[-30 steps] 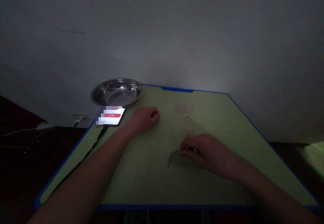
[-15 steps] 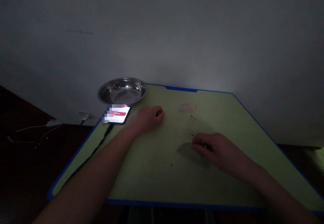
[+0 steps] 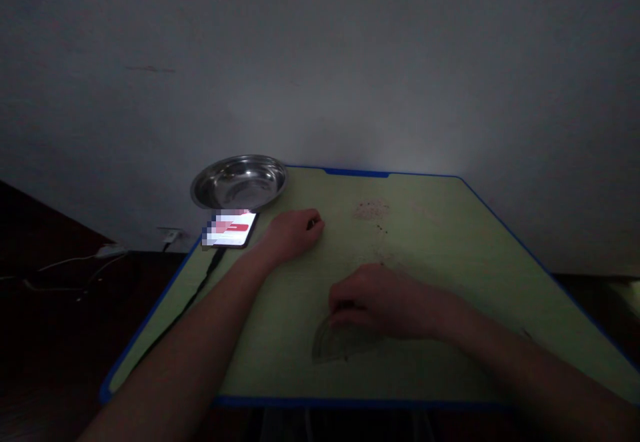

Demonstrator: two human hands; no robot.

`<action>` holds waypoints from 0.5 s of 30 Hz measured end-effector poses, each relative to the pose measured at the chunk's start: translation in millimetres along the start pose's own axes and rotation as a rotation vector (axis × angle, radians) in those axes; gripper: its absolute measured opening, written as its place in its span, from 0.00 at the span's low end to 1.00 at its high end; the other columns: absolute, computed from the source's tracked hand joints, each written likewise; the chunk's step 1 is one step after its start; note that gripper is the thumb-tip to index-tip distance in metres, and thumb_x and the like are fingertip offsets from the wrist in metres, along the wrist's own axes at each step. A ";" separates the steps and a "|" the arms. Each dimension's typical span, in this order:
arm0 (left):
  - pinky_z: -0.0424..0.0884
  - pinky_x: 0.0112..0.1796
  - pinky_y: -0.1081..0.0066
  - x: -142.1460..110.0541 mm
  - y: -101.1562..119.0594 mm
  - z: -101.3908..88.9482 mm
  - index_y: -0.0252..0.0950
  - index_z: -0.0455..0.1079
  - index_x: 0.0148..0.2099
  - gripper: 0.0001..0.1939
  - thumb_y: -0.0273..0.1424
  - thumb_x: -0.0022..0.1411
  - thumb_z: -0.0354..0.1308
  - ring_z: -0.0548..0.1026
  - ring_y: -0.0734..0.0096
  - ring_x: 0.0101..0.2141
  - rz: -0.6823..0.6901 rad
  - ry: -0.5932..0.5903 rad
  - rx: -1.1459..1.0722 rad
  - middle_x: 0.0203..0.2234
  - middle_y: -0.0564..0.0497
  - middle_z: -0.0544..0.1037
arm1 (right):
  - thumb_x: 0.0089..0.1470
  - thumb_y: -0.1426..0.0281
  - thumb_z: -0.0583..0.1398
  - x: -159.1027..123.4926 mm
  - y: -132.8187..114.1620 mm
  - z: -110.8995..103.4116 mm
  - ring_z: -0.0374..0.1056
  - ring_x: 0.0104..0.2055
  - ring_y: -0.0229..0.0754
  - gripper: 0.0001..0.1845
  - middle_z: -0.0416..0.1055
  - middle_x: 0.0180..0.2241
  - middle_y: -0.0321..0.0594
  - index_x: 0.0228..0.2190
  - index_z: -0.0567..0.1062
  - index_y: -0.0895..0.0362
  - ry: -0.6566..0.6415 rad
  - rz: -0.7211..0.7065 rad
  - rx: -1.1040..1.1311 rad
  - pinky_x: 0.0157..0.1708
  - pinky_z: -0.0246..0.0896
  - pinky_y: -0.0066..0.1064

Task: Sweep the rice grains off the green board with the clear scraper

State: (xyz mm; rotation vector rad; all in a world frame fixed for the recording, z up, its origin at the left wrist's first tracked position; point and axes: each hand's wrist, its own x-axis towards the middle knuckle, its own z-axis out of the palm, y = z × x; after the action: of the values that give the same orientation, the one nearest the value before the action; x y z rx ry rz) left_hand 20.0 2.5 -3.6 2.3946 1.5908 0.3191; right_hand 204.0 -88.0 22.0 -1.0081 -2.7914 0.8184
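My right hand (image 3: pixel 380 299) lies over a clear half-round protractor (image 3: pixel 340 342) on the pale green table (image 3: pixel 450 282), fingertips pressed on its upper edge. My left hand (image 3: pixel 290 232) rests as a loose fist on the table next to a lit phone (image 3: pixel 230 229); whether anything is inside it I cannot make out. Small dark specks and a faint reddish patch of grains (image 3: pixel 371 211) lie beyond my right hand.
A steel bowl (image 3: pixel 239 183) stands at the table's far left corner, behind the phone. A dark cable (image 3: pixel 195 289) runs from the phone off the left edge. The table has a blue rim and stands against a grey wall. Wires lie on the dark floor at left.
My right hand has slid the protractor toward me and to the left across the table. The left hand has stayed by the phone.
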 end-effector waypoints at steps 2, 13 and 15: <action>0.60 0.29 0.69 0.7 -0.8 0.2 0.37 0.73 0.39 0.16 0.37 0.62 0.46 0.72 0.66 0.30 -0.009 0.003 -0.012 0.32 0.48 0.78 | 0.58 0.67 0.58 -12.9 -4.3 6.4 0.69 0.27 0.37 0.09 0.76 0.27 0.36 0.31 0.77 0.55 -0.035 0.028 0.074 0.27 0.55 0.25; 0.59 0.28 0.70 3.3 -7.1 4.9 0.38 0.73 0.38 0.16 0.38 0.62 0.45 0.72 0.67 0.29 -0.002 0.029 0.007 0.31 0.49 0.78 | 0.59 0.66 0.58 -62.1 -9.2 11.7 0.69 0.28 0.36 0.10 0.75 0.27 0.34 0.29 0.76 0.54 0.076 0.272 0.189 0.26 0.54 0.26; 0.59 0.28 0.71 3.5 -7.6 4.6 0.38 0.73 0.37 0.17 0.39 0.62 0.45 0.72 0.68 0.29 -0.005 0.026 0.007 0.31 0.49 0.78 | 0.59 0.66 0.57 -61.5 -2.6 12.0 0.67 0.27 0.36 0.10 0.74 0.26 0.35 0.29 0.76 0.54 0.153 0.331 0.170 0.27 0.54 0.27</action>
State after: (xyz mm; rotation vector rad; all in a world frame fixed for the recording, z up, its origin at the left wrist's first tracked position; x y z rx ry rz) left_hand 16.2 8.2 -10.2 2.4006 1.6120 0.3449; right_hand 247.9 -132.8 20.2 -1.4546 -2.4155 0.9461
